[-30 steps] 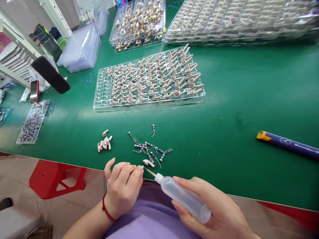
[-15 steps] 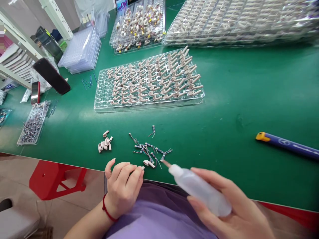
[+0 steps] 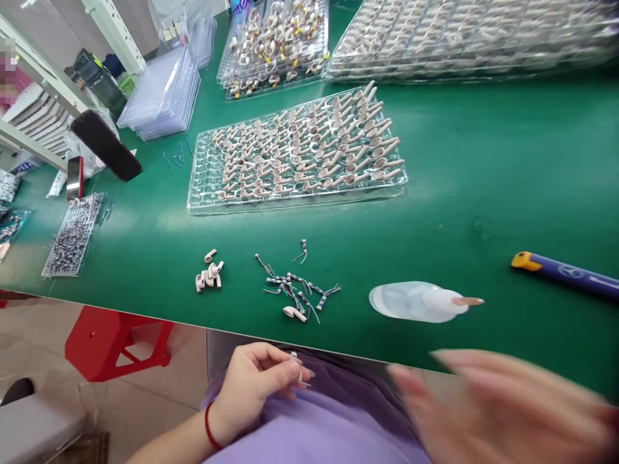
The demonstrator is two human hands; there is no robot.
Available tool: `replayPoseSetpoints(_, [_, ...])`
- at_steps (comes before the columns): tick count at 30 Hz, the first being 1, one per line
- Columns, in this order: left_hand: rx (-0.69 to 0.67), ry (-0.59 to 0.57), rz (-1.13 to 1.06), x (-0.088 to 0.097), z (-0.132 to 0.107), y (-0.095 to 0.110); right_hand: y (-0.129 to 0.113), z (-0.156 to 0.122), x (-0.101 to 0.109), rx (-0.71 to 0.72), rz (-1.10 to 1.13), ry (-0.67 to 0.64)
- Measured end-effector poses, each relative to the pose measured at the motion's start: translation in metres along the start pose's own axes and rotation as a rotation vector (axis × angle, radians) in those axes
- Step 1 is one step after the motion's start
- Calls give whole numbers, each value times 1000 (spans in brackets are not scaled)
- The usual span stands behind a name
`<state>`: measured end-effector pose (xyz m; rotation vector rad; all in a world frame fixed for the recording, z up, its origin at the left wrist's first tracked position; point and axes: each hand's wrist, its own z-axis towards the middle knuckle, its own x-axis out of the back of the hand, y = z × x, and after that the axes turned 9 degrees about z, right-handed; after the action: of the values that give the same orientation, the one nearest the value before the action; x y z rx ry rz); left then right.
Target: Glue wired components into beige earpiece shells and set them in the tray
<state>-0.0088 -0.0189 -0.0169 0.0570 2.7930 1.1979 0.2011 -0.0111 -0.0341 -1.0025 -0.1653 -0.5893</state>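
Observation:
My left hand (image 3: 271,377), at the table's front edge, is closed in a pinch on a small wired part (image 3: 294,356) with a whitish end and thin wires; its rest is hidden by the fingers. At lower right, my right hand (image 3: 503,406) is smeared by motion, with thumb and fingers apart and nothing between them. Just beyond it a translucent squeeze bottle (image 3: 411,301) lies on its side, its brownish nozzle pointing right. Loose wired parts (image 3: 290,287) are scattered left of the bottle, beside one white earphone shell (image 3: 294,313). Several more earphone shells (image 3: 209,275) form a small pile farther left.
A clear tray (image 3: 203,205) of earphone shells stands mid-table. Behind are a tray of wired white pieces (image 3: 275,45) and stacked full trays (image 3: 474,38). A phone (image 3: 106,145) and a small-parts tray (image 3: 72,238) are left, a blue-and-yellow tool (image 3: 565,269) right.
The squeeze bottle has left my right hand and lies on the table. My right hand has moved right. My left hand has drawn down toward my lap and turned, still pinching the small part.

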Motion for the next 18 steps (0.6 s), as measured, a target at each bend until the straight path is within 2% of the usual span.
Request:
replayPoseSetpoints(2, [33, -24, -87, -4, 7, -5, -10, -10, -8, 100, 156, -231])
replayPoseSetpoints(4, [21, -39, -116, -6, 11, -8, -18, -13, -18, 101, 207, -310])
replayPoseSetpoints(9, [11, -38, -159, -8, 15, -11, -22, -7, -33, 74, 139, -314])
replayPoseSetpoints(18, [-26, -19, -116, -10, 15, -9, -23, -8, -36, 57, 102, -291])
